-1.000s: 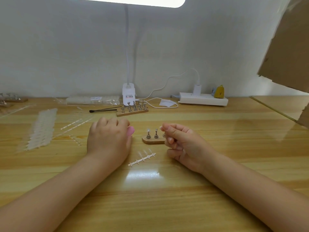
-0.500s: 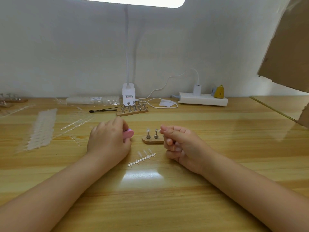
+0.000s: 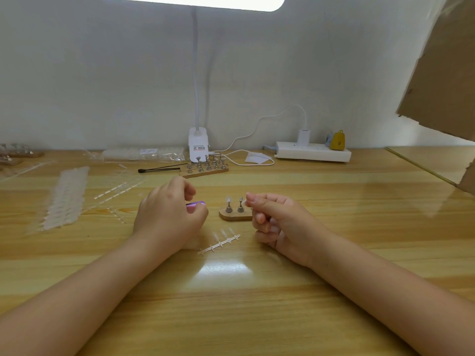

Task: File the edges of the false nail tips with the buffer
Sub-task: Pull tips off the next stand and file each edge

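- Two bare hands work over a glossy wooden tabletop (image 3: 231, 304) against a plain pale wall (image 3: 102, 73); a lamp head (image 3: 192, 1) glows at the top edge and glares off the wood near the wrists.
- Back row by the wall: white lamp base (image 3: 198, 145), white power strip (image 3: 313, 153) with a plugged-in adapter and cable, a small yellow object (image 3: 337, 140) beside it, a clear plastic packet (image 3: 144, 154).
- A wooden block with many metal holders (image 3: 204, 165) sits in front of the lamp base; a thin black tool (image 3: 159, 168) lies just left of it.
- Left side: a long sheet of clear nail tips (image 3: 65, 199) and loose clear strips nearby.
- Brown cardboard (image 3: 442, 68) cuts into the upper right corner.
- Small wooden stand (image 3: 235, 214) between the hands carries two visible metal holders; the right hand hides its right end.
- A short clear strip with a few nail tips (image 3: 219, 241) lies flat between the wrists, touching neither hand.
- Left hand (image 3: 167, 214): grip curled round a purple buffer (image 3: 195, 204); only one end shows past the fingers.
- Right hand (image 3: 277, 222): grip together, thumb and forefinger pinching a clear nail tip (image 3: 243, 201), held just beside the stand's right holder; other fingers curled in.
- Buffer and pinched tip are apart, the stand between them.
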A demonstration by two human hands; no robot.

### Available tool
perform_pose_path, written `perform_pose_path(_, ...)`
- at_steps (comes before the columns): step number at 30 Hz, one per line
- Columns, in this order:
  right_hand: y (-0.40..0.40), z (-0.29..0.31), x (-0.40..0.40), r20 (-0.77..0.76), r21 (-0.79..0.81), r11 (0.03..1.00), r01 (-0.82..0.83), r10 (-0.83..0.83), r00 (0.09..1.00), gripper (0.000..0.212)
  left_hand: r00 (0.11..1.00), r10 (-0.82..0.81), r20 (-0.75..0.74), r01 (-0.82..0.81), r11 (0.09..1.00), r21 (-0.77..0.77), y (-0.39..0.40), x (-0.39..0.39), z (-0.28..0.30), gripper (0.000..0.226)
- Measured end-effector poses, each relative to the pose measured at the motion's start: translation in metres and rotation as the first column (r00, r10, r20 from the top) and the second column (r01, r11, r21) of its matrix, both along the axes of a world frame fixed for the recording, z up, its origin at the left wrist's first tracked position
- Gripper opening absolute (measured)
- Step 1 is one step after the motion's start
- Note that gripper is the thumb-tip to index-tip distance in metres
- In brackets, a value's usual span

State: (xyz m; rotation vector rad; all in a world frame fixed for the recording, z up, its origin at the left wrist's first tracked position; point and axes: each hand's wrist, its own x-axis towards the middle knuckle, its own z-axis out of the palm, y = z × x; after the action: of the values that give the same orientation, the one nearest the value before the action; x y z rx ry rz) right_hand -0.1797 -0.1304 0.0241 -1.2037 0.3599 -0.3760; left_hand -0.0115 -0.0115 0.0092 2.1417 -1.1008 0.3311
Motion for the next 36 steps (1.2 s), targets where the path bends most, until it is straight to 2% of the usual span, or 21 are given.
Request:
perform_pose_path(3,0.0,0.0,0.0,-0.002,0.004,1.0,0.006,-0.006,1.0,0.015,1.0,-0.013,-0.021,0.012,1.0,-0.02,0.002,0.002,0.002,0.022)
perform_pose_path(6,0.001,0.0,0.001,-0.005,0.001,1.0,0.016,-0.016,1.0,0.015,0.998,-0.049,0.042,0.05,0.999,-0.016,0.004,0.0,0.002,0.019)
perform_pose_path(10,0.001,0.001,0.001,-0.009,0.002,1.0,0.015,-0.015,1.0,0.015,0.995,-0.088,0.044,0.089,0.996,-0.019,0.005,0.0,0.002,0.02)
perform_pose_path(13,0.0,0.0,0.001,-0.009,0.0,1.0,0.009,-0.009,1.0,0.016,0.994,-0.023,0.103,0.012,0.994,0.105,0.005,0.003,0.004,0.024)
perform_pose_path(16,0.0,-0.001,0.001,-0.006,0.004,1.0,0.005,-0.005,1.0,0.016,0.99,0.003,0.143,-0.039,0.967,0.251,0.006,0.0,0.007,0.017)
perform_pose_path(18,-0.001,-0.001,0.001,0.0,0.01,1.0,0.005,-0.005,1.0,0.015,0.985,-0.034,0.167,0.002,0.982,0.191,0.007,-0.003,0.008,0.008)
perform_pose_path(20,-0.002,-0.002,0.002,0.012,0.028,1.0,0.009,-0.01,1.0,0.014,0.979,-0.12,0.162,0.123,0.992,-0.009,0.007,-0.006,0.009,0.009)
perform_pose_path(22,-0.003,-0.002,0.002,0.03,0.055,0.998,0.017,-0.019,0.999,0.013,0.947,-0.261,0.186,0.298,0.93,-0.214,0.006,-0.016,0.013,0.018)
perform_pose_path(24,-0.003,-0.003,0.003,0.053,0.066,0.998,0.021,-0.025,0.998,0.012,0.897,-0.355,0.263,0.427,0.85,-0.308,0.004,-0.031,0.015,0.023)
perform_pose_path(27,-0.001,-0.004,0.002,0.073,0.041,0.999,0.004,-0.007,0.997,0.01,0.806,-0.468,0.363,0.569,0.782,-0.255,0.001,-0.044,0.011,0.03)
perform_pose_path(29,-0.001,-0.003,0.002,0.079,0.029,0.999,-0.018,0.016,0.997,0.008,0.783,-0.487,0.387,0.573,0.807,-0.142,0.002,-0.041,0.007,0.031)
perform_pose_path(31,-0.002,-0.003,0.001,0.091,0.045,0.999,-0.023,0.019,0.996,0.008,0.811,-0.418,0.41,0.49,0.867,-0.085,0.004,-0.033,0.005,0.03)
perform_pose_path(33,-0.001,-0.003,0.002,0.098,0.046,0.999,-0.019,0.015,0.995,0.008,0.829,-0.373,0.416,0.455,0.883,-0.115,0.006,-0.029,0.006,0.031)
perform_pose_path(36,0.001,-0.004,0.002,0.107,0.021,1.0,-0.014,0.011,0.994,0.007,0.777,-0.442,0.447,0.556,0.816,-0.16,0.004,-0.039,0.011,0.032)
